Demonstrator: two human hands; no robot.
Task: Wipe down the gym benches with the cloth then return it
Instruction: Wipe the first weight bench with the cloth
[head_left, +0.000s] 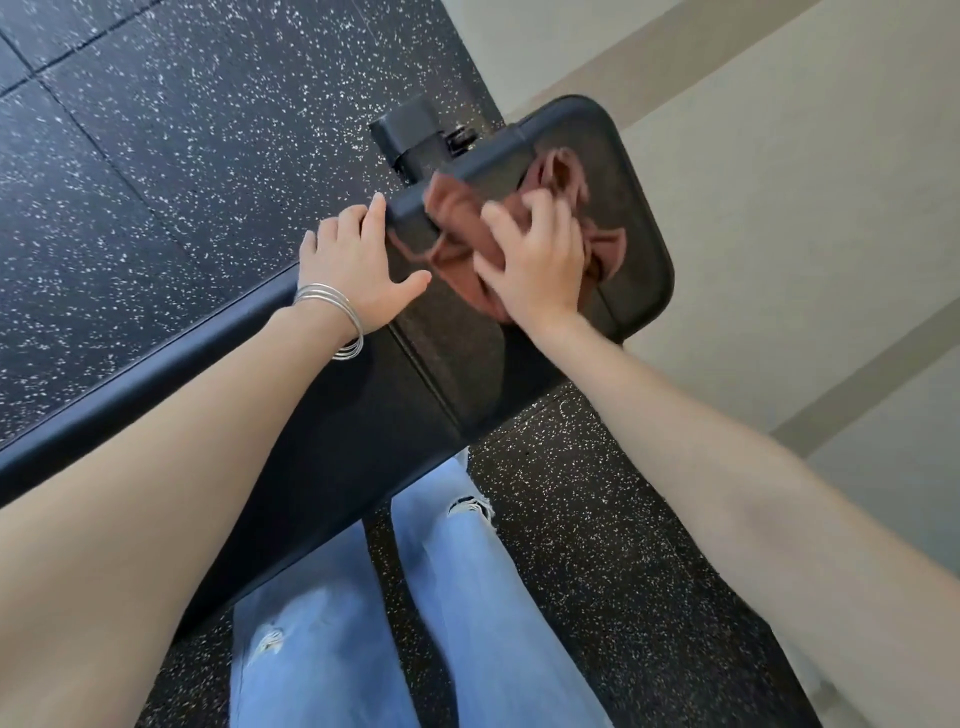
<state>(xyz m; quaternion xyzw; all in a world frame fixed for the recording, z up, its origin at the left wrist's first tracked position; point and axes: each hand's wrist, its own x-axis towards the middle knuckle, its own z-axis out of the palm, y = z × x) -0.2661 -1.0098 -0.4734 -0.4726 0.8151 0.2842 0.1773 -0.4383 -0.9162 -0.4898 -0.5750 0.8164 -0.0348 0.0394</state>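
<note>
Inspection from my remote station, head view. The cloth (457, 218), a rust-brown rag, lies bunched on the far end pad of the bench (634, 171), with one fold spilling over the pad's left edge and loose tails trailing to the right. The right hand (535, 260) lies palm-down on top of it, fingers spread and fairly straight, pressing it to the pad rather than gripping it; motion blur there hides the finer finger detail. The left hand (353, 260) holds nothing: it rests flat on the bench's left edge just beside the cloth, fingers extended and thumb out, apparently as a brace. Bangles (332, 322) sit on that wrist. I judge the cloth light, soft and limp. It will crease and roll under a sliding palm, so broad flat pressure over the thickest part of the bunch suits wiping. To carry it back, gather it in the middle so that no tail drags or catches on the bracket (410, 135) at the far end. The pad looks smooth, glossy and firm, so I expect the cloth to slide freely, and the overhanging fold could slip off toward the floor (156, 182) if pressure is released. The wiping is under way; the long near section is yet to be assessed.
</note>
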